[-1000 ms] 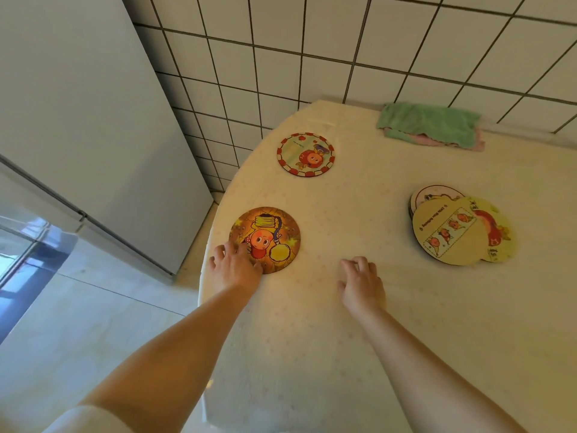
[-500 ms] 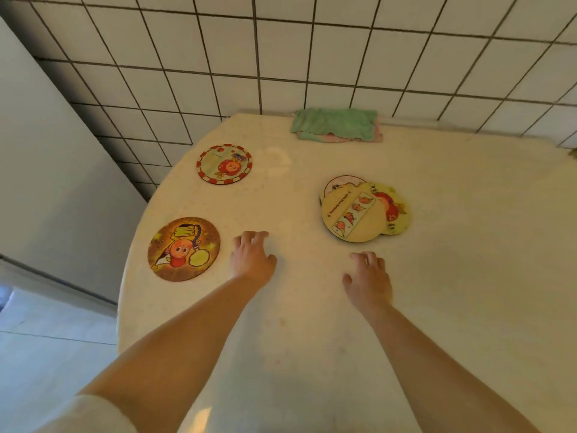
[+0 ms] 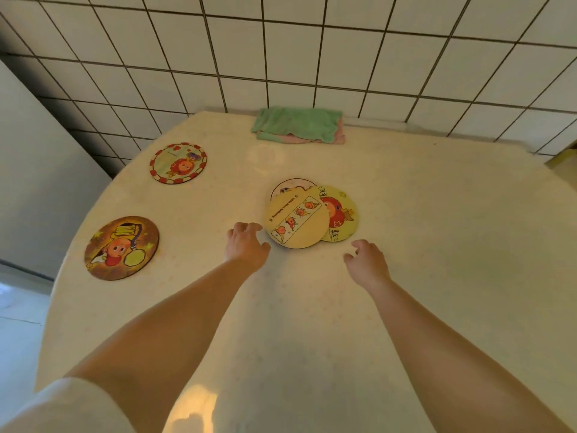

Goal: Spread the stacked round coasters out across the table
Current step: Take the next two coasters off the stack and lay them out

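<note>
Three round coasters overlap in a loose pile at mid-table: a cream one with a strip of small figures [image 3: 296, 220] on top, a yellow-green one [image 3: 342, 214] under its right side, a white one [image 3: 293, 185] peeking out behind. Two coasters lie apart on the left: a brown one [image 3: 122, 247] near the table's edge and a red-rimmed one [image 3: 178, 163] farther back. My left hand [image 3: 246, 245] hovers just left of the pile, fingers apart, holding nothing. My right hand [image 3: 367, 260] is below the pile's right side, also empty, fingers loosely curled.
A folded green and pink cloth [image 3: 298, 125] lies at the table's [image 3: 437, 245] back edge against the tiled wall. A grey cabinet [image 3: 37, 170] stands left of the table's rounded edge. Bare tabletop stretches to the right and in front of the pile.
Both hands have moved toward the pile; my left hand left the brown coaster and now sits beside the cream one. The view has shifted right.
</note>
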